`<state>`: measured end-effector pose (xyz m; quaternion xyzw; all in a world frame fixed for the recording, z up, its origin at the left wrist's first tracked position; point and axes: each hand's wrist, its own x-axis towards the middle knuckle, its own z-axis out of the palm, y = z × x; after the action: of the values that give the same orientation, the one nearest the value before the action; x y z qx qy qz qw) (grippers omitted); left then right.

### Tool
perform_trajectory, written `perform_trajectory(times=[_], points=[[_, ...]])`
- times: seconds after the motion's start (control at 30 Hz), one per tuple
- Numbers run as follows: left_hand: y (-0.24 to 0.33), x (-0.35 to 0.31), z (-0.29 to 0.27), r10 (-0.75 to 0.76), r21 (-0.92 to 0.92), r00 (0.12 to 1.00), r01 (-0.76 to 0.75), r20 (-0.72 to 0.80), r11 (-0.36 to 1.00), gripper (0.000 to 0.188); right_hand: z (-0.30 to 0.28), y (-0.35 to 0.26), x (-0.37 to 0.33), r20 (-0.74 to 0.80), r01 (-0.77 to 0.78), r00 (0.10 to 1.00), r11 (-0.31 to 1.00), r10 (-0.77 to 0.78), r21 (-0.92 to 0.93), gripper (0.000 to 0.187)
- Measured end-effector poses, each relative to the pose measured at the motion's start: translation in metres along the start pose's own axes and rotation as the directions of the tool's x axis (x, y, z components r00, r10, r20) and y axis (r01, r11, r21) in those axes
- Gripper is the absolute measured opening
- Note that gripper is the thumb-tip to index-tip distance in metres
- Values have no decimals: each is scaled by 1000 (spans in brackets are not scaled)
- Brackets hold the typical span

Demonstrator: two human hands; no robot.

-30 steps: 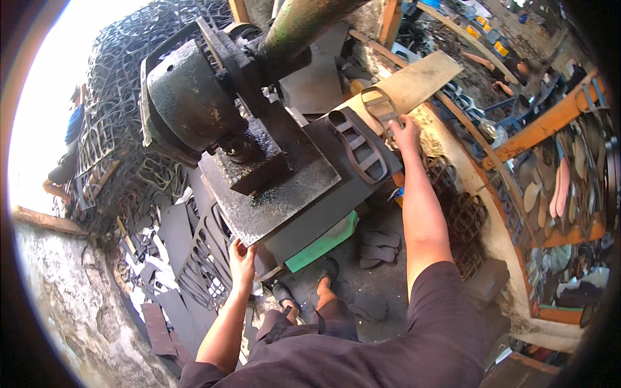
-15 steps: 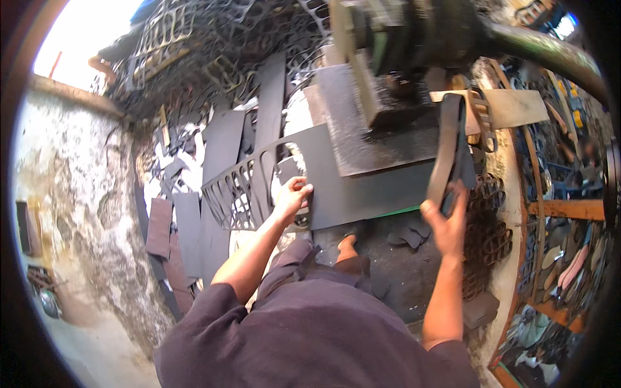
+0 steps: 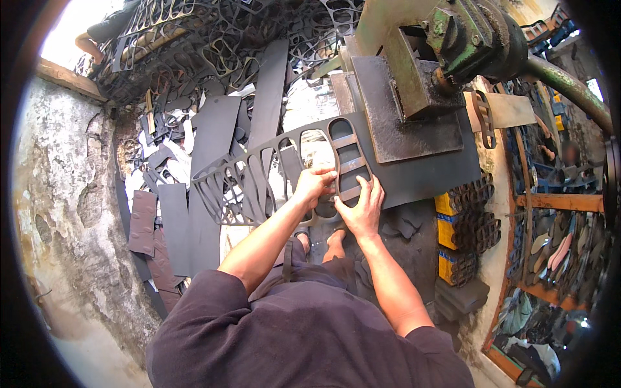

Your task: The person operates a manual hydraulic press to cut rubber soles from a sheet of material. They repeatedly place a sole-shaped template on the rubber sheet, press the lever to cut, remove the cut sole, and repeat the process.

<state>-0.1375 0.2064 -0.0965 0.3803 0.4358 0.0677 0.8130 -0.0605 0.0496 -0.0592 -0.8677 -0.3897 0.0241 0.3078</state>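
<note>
A sole-shaped metal cutting die (image 3: 347, 165) with crossbars lies flat on a dark sheet (image 3: 430, 171), beside its row of sole-shaped cut-out holes. My right hand (image 3: 363, 210) grips the near end of the die, thumb on one side and fingers on the other. Bent fingers of my left hand (image 3: 315, 185) close on the sheet's strip at the nearest hole, close against the die's left edge; their tips are partly hidden. Just right of the die, the thick metal plate (image 3: 414, 139) of a green press (image 3: 466, 39) rests over the sheet.
Punched-out sheet scraps (image 3: 187, 52) pile up at the back, with a person's arm (image 3: 94, 45) beyond. Dark strips (image 3: 217, 139) lean at left near a stained wall (image 3: 65, 174). More dies (image 3: 475, 233) hang beside yellow boxes (image 3: 446, 233) at right. Shelves (image 3: 559, 204) hold shoe parts.
My right hand has brought the die leftward from beside the press, turning it from upright to flat on the sheet. My left hand stays at the holes, now close to the die.
</note>
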Motion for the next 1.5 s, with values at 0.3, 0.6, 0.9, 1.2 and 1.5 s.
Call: perform_trajectory(times=[0.3, 0.6, 0.9, 1.2, 1.5], points=[[5, -2, -1, -1, -10, 998, 1, 60, 1000, 48, 3, -2, -3, -1, -61, 998, 998, 61, -3, 82], [28, 27, 46, 18, 39, 989, -24, 146, 999, 64, -55, 110, -15, 48, -143, 987, 975, 153, -169, 68], [-15, 113, -20, 616, 501, 613, -378, -494, 778, 45, -76, 141, 59, 3, -292, 946, 860, 323, -420, 67], [76, 81, 25, 239, -7, 968, -240, -82, 971, 40, -78, 197, 120, -44, -408, 909, 864, 414, -296, 57], [203, -49, 210, 949, 168, 310, -940, 61, 296, 28, -196, 173, 147, 340, -387, 819, 883, 462, -265, 57]])
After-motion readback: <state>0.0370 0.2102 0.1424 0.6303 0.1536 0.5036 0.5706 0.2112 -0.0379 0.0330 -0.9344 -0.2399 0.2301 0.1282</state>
